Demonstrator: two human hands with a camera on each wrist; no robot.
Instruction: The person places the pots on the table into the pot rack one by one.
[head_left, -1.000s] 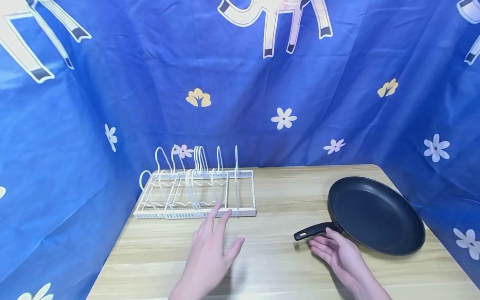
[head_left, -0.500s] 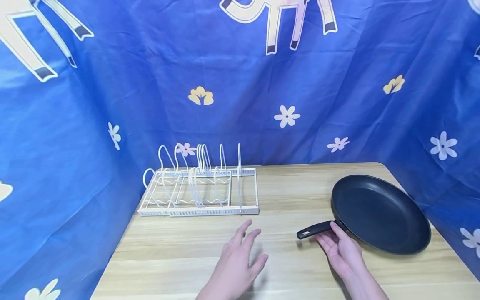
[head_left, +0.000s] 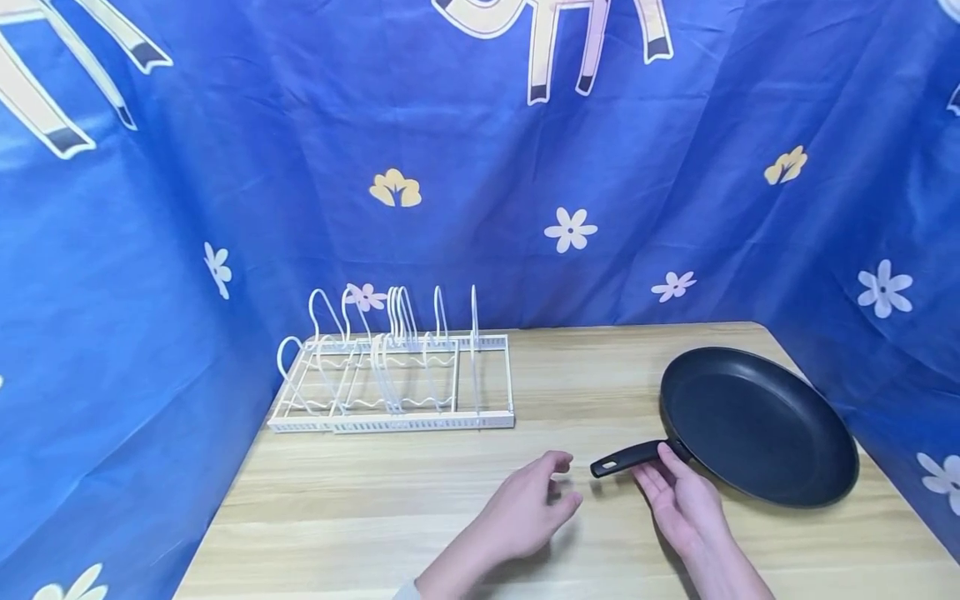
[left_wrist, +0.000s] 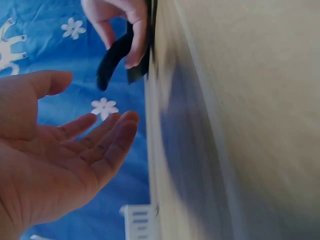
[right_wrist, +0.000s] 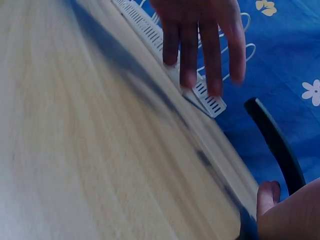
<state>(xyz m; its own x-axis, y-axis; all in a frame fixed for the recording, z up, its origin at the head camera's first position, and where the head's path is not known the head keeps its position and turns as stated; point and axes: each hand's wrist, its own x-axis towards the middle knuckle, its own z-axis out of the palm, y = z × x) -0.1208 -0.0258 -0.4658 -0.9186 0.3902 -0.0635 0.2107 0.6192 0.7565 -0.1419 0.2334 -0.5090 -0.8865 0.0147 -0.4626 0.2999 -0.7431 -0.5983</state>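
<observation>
A black frying pan (head_left: 761,425) lies at the right of the table, its handle (head_left: 628,457) pointing left. My right hand (head_left: 686,504) holds the handle close to the pan body, thumb on top and fingers beneath. In the left wrist view, the right hand (left_wrist: 125,25) shows with thumb and fingers on either side of the dark handle (left_wrist: 114,60). My left hand (head_left: 525,510) hovers just left of the handle's end, fingers loosely bent and holding nothing. The right wrist view shows the left hand (right_wrist: 202,40) apart from the handle tip.
A white wire rack (head_left: 427,423) with several upright loops stands at the back left of the wooden table (head_left: 337,517). Blue patterned cloth (head_left: 480,167) hangs behind the table and along both sides.
My left hand has moved right, from in front of the rack to near the handle's end. My right hand has settled its hold on the handle; the pan has hardly moved.
</observation>
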